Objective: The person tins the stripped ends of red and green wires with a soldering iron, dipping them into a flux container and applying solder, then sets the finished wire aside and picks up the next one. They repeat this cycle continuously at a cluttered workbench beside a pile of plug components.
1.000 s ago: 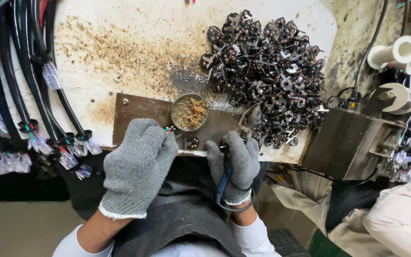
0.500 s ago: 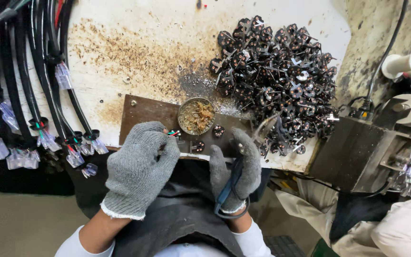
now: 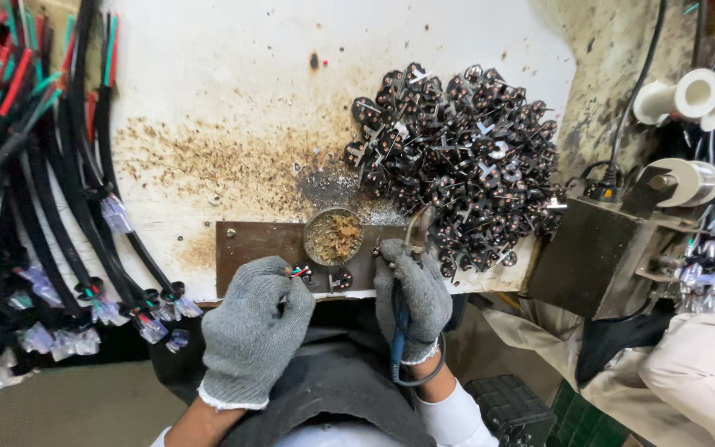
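workshop | scorched bench point(image 3: 233, 124) | heap of plug parts point(image 3: 457, 157) | cable bundles point(image 3: 51, 207)

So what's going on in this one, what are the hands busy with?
A person in grey knit gloves works at the edge of a stained white bench. The left hand holds a cable end with red and green wires against a brown plate. The right hand holds a blue-handled tool, apparently a soldering iron, near a small black part on the plate. A round tin of brownish material sits behind, with a heap of black plug parts to the right and black cables hanging left.
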